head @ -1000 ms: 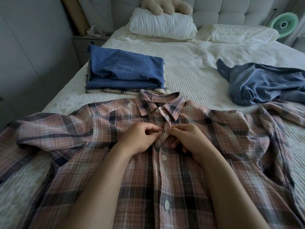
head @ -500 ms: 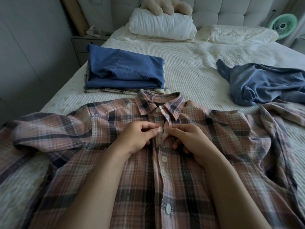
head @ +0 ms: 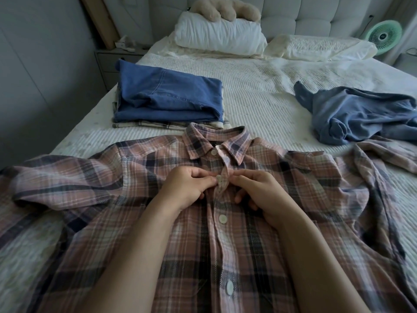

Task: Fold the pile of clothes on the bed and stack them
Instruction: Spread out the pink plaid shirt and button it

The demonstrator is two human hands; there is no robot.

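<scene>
A pink, cream and navy plaid flannel button-up shirt [head: 225, 233] lies front up and spread across the white quilted bed [head: 259, 98], collar pointing away, sleeves flung out to both sides. The left hand [head: 187, 188] and right hand [head: 259, 195] pinch its placket at a white button just below the collar; two more buttons show closer in. Beyond the left hand sits a neat stack with folded blue denim [head: 167, 98] on top of striped pieces. Past the right hand, well apart, a slate-blue garment [head: 356, 114] lies crumpled and unfolded.

A home bedroom — bed [head: 259, 105], pillows [head: 220, 38], nightstand [head: 112, 62].
</scene>
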